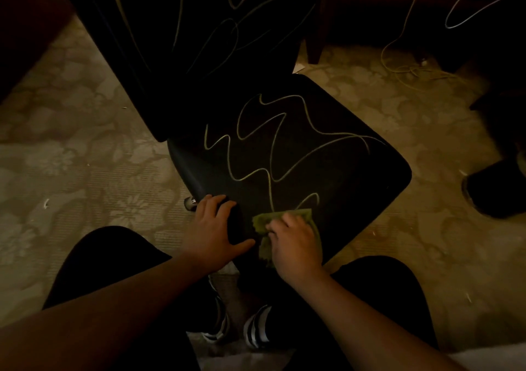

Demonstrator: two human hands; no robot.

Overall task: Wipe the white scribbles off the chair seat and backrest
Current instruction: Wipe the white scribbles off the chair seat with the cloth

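Note:
A black chair stands before me on the carpet. Its seat (355, 168) carries looping white scribbles (270, 148), and more scribbles (227, 26) cover the backrest (159, 66) at the top left. My right hand (296, 245) presses a crumpled green cloth (263, 222) onto the seat's near corner, fingers curled over it, just below the lowest scribble line. My left hand (216, 225) rests on the seat's near left edge, fingers wrapped over the rim and thumb spread toward the cloth.
Patterned beige carpet (85, 171) surrounds the chair. A second dark chair leg (314, 49) and a yellow cable (404, 66) lie at the back right. A dark shoe (495, 191) sits at the right edge. My knees and striped shoes (256, 328) are below the seat.

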